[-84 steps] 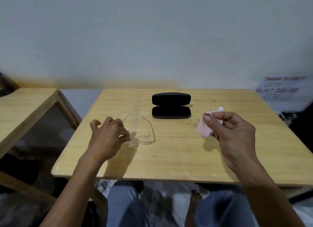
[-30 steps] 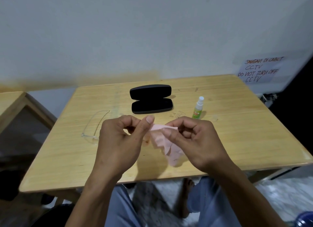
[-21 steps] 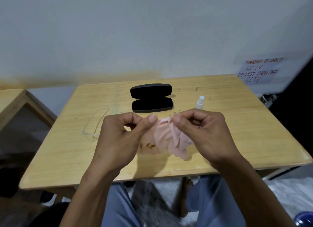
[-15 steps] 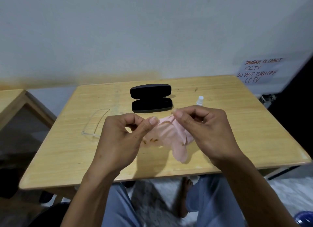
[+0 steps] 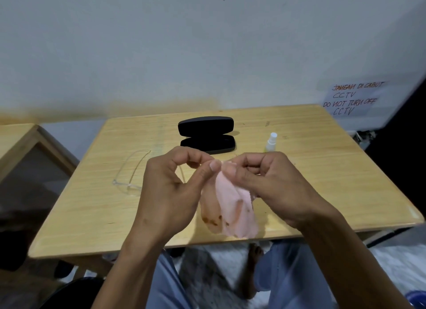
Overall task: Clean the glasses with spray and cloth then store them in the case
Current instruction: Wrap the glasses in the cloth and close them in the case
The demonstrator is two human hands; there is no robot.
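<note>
A pink cloth (image 5: 228,207) with brown stains hangs between my two hands above the table's front half. My left hand (image 5: 170,193) pinches its top edge with thumb and forefinger, and my right hand (image 5: 272,189) pinches the same edge right beside it. The clear-framed glasses (image 5: 131,177) lie on the table to the left of my left hand, partly hidden behind it. An open black case (image 5: 207,134) sits at the back centre. A small spray bottle (image 5: 271,142) with a white cap stands to the right of the case, its lower part hidden by my right hand.
The wooden table (image 5: 334,170) ends at a near edge just below my hands. A second wooden table (image 5: 20,138) stands to the left across a gap. A handwritten paper sign (image 5: 352,99) hangs on the wall at right. My knees and a bare foot show under the table.
My left hand left the glasses on the table and joined my right hand on the cloth. The cloth was spread between both hands; now the pinching fingers are close together and it hangs down.
</note>
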